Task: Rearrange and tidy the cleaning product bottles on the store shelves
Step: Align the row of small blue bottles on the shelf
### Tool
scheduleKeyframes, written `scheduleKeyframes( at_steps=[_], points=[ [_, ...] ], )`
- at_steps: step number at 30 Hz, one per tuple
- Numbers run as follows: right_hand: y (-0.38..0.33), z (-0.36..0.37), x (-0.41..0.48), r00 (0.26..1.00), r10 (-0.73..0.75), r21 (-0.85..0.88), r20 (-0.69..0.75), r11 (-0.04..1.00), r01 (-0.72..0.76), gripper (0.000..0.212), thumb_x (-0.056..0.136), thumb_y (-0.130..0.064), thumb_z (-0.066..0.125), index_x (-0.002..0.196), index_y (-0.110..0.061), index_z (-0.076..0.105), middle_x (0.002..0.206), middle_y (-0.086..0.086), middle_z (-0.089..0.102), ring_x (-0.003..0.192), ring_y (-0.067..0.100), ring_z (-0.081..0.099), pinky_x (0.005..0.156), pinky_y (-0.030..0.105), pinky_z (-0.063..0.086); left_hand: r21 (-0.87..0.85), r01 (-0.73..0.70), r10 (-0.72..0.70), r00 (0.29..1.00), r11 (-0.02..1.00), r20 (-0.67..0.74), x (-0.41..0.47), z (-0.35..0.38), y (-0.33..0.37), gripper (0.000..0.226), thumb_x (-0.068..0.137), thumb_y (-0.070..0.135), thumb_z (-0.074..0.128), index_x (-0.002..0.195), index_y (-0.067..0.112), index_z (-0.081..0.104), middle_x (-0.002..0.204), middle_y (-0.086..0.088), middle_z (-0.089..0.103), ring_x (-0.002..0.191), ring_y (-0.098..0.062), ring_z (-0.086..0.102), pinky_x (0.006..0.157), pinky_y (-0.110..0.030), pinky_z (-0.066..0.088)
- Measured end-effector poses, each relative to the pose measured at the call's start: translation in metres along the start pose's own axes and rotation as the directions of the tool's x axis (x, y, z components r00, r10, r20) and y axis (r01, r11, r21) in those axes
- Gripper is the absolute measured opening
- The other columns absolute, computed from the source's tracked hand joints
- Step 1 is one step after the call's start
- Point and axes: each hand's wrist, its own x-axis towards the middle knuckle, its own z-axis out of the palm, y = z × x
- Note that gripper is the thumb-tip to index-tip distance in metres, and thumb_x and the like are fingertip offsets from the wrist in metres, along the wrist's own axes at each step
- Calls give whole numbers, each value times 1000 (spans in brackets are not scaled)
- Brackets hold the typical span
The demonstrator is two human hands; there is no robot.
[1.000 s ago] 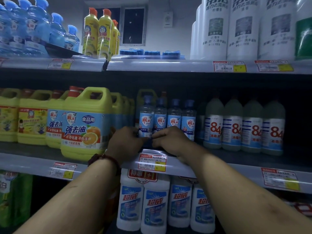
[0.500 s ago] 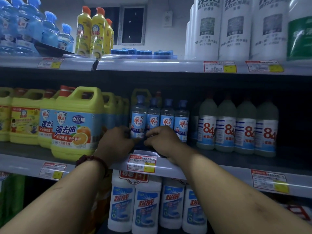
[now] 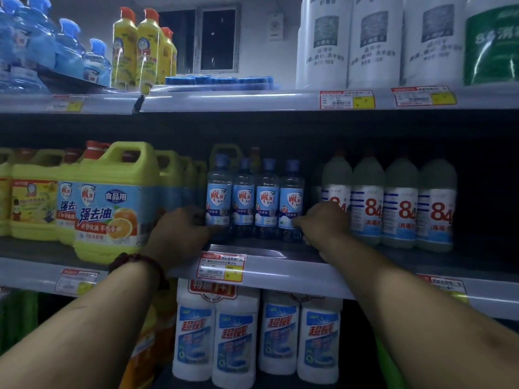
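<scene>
Middle shelf (image 3: 280,272): left hand (image 3: 179,234), right hand (image 3: 323,224) clamp 4 bottles (image 3: 254,197); fingertips hidden.

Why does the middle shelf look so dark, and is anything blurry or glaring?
In the head view, the top shelf shades the middle row, so the grey-capped 84 bottles sink into gloom; glare streaks the green pack top right; the blue spray bottles look smeared; shelf edges bow from the wide lens.

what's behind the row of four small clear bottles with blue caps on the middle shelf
Behind the four small clear blue-capped bottles, a yellow-green handled jug and an orange-capped bottle top poke up. Their lower bodies are covered by the row, and the shelf back is too dark to read.
</scene>
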Motion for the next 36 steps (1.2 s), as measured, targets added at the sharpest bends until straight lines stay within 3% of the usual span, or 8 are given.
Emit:
scheduleKeyframes(
  at_steps=[3,7,12,15,21,24,31,36],
  points=[
    [0,3,2,999,-28,-66,-24,997,26,34,79,-29,82,97,-3,73,94,15,74,88,30,72,70,30,55,-2,0,0,1000,1000,17,1,-1,-1,26,87,41,73,105,24,70,94,6,72,86,-10,67,82,-37,57],
    [0,5,3,998,-41,-123,-42,992,36,34,79,-32,82,97,-4,73,94,14,74,88,29,72,77,36,59,-4,-3,3,1000,1000,15,2,-1,-3,28,87,43,73,107,23,73,94,7,73,84,-7,67,74,-29,54],
    [-1,4,1,996,-74,-147,-56,987,65,34,80,-31,82,101,-6,72,97,14,74,90,30,72,82,41,59,1,1,-1,1000,1000,18,2,0,-3,25,90,40,71,108,23,71,94,7,73,86,-8,66,78,-31,55],
    [-2,2,-2,994,-91,-182,-62,980,79,33,83,-31,80,103,-6,72,100,13,73,94,29,69,78,32,55,12,15,-15,1000,1000,19,3,1,-3,23,91,39,70,107,23,71,93,7,72,85,-8,66,77,-31,55],
    [-2,5,-5,992,-101,-200,-73,976,85,33,84,-30,77,103,-4,70,103,14,72,95,29,68,67,28,45,37,18,-18,1000,999,-4,3,1,-3,24,91,37,69,108,20,70,90,8,70,83,-8,65,69,-28,49],
    [-2,4,-8,990,-118,-180,-76,978,103,30,85,-26,76,105,-4,67,104,14,70,95,30,67,65,27,41,16,29,-29,1000,999,2,2,1,-3,29,91,37,69,115,21,68,98,5,72,88,-11,66,80,-34,55],
    [-10,6,-21,937,-318,-104,146,937,334,17,85,-22,77,80,-14,62,86,2,64,83,18,61,74,32,51,3,30,-30,999,1000,27,0,0,0,42,89,50,68,121,23,63,106,4,72,94,-13,67,85,-39,57],
    [-9,7,-22,925,-328,-86,193,933,349,19,82,-26,79,87,-19,63,95,0,64,87,17,61,74,28,49,-29,59,-57,996,998,63,3,-1,1,43,87,47,70,121,21,64,105,3,72,93,-12,68,86,-39,58]
  ],
)
